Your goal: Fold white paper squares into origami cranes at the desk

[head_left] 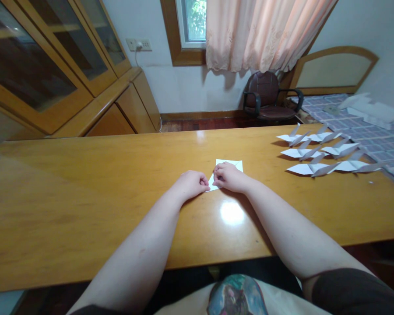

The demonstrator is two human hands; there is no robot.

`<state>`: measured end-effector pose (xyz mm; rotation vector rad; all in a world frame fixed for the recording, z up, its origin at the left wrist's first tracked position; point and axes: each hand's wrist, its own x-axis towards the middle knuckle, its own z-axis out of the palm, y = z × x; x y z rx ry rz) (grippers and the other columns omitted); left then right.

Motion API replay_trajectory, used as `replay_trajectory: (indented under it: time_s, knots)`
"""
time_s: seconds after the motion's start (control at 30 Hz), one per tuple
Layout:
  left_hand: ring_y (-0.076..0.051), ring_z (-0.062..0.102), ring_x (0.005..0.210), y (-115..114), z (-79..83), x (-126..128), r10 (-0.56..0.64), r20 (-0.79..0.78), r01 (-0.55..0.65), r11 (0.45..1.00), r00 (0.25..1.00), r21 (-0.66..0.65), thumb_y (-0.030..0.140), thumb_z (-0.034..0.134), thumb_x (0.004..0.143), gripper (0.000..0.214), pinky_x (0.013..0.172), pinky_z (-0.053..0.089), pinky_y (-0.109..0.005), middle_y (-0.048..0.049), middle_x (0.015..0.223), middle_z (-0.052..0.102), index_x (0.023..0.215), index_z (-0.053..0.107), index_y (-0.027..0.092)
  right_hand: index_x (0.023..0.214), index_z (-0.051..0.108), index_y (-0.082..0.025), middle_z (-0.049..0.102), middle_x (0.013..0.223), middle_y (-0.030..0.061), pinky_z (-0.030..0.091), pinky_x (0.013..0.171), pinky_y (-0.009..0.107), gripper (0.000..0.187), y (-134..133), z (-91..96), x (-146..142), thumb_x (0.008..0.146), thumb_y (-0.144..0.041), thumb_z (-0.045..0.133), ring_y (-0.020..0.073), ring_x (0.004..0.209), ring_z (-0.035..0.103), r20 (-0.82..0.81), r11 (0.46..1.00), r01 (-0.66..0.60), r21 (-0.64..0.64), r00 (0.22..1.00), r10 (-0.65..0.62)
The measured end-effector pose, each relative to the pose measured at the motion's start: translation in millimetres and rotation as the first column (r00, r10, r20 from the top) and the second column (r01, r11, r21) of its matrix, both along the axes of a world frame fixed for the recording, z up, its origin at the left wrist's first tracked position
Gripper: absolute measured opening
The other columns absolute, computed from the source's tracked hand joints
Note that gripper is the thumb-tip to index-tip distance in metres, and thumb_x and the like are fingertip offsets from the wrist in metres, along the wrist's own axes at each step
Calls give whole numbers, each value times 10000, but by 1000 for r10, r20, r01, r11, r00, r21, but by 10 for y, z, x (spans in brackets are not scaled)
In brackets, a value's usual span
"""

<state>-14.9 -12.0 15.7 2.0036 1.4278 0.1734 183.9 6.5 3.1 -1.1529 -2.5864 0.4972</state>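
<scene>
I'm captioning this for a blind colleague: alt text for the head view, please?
A person's left hand and right hand touch a small white paper on a glossy wooden table. Six folded paper birds sit at the right, near a bed.

The wooden table bears 6 white paper cranes and 1 folded paper sheet

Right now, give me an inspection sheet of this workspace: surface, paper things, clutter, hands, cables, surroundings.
Surface: glossy wooden table, with a bright reflection near the hands.
Paper things: white sheet, partly covered; six folded paper figures at the right.
Clutter: small white scrap near the figures.
Hands: left hand at the sheet's near corner; right hand on the sheet; grip unclear.
Cables: white cable hanging from the wall socket.
Surroundings: cabinet, curtain, chair, bed.
</scene>
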Motion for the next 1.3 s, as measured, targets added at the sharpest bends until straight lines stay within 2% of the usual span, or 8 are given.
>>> replay_trajectory:
  time_s: [0.53,0.8,0.97,1.07,1.2,1.3]
  knots:
    - [-164,628,738,-18,67,-6,-42,-23,42,999,999,1,302,676,676,158,638,428,-256,-13,824,721,810,704,222,738,670,-157,635,888,69,352,827,320,129,13,-18,6,783,-274,698,182,857,535,9,1000,-10,4,1000,10]
    - [-175,636,829,-3,53,-36,-46,-35,45,999,998,-28,182,679,630,243,723,465,-259,-10,933,719,869,688,227,742,677,-157,640,875,70,362,829,324,148,21,-39,20,772,-297,713,191,855,539,5,1000,-10,12,1000,10]
    - [-175,629,857,1,65,-88,-137,-21,137,990,990,15,159,651,622,271,766,465,-256,-9,932,712,882,684,229,721,680,-165,644,867,66,371,828,330,133,27,-44,28,764,-284,721,187,848,539,-22,1000,-17,-3,1000,16]
    - [-163,628,852,7,66,-117,-178,38,178,984,983,9,171,577,680,267,788,458,-253,-7,933,715,911,693,239,724,683,-162,647,869,66,375,829,329,129,25,-36,27,758,-278,729,188,856,541,-19,1000,-9,-9,1000,9]
    - [-160,619,743,-8,49,-75,-78,65,80,996,995,-34,311,533,764,201,659,443,-253,-4,841,714,864,690,235,724,681,-158,647,878,68,377,833,323,132,19,-37,26,766,-276,723,189,869,542,-24,1000,-2,-13,1000,2]
    - [-161,596,684,-31,32,2,2,2,-2,1000,1000,20,356,572,741,180,591,403,-255,-14,768,699,776,686,221,731,682,-160,645,881,63,375,835,319,130,24,-45,27,769,-278,721,185,866,542,-25,1000,-6,-15,1000,6]
